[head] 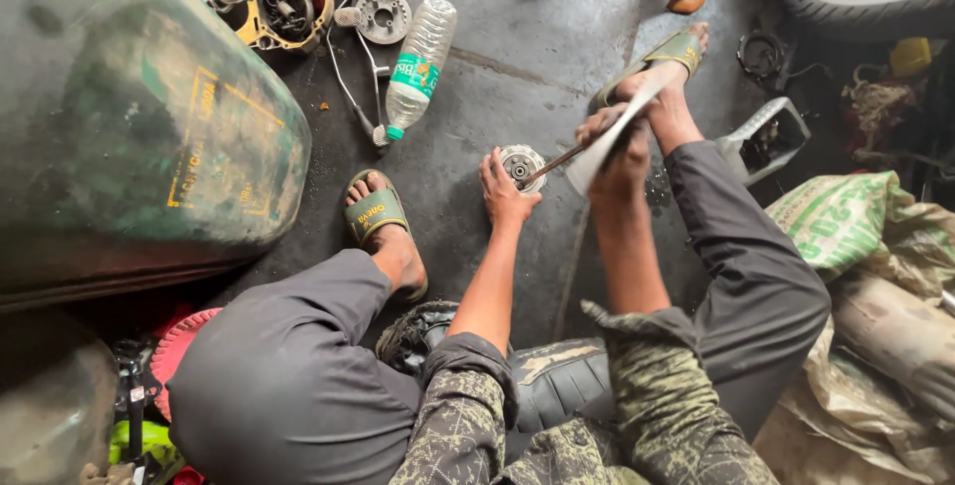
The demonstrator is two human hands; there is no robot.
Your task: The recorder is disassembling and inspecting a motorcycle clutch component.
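Left hand: the left hand (505, 190) was down on the floor (517, 67), fingers curled around the side of a small round metal hub (521, 165), pinning it in place.
Right hand: the right hand (615, 147) had its grip closed tight on a folded whitish sheet (619, 127), with a thin metal rod (557, 162) running from that hand into the hub's centre.
Where the hub sat: on the bare concrete, between the person's two sandalled feet, just ahead of the knees.
Nearby stuff: plastic bottle (418, 62) lying on its side, an engine cover (284, 7) further back, a big green tank (129, 117) to the left.
What could've gone wrong: looked like the rod could slip off the hub centre and jab the left fingers, since they sat right beside it. The hub was only held by one hand, so it might have skidded on the greasy-looking floor too.
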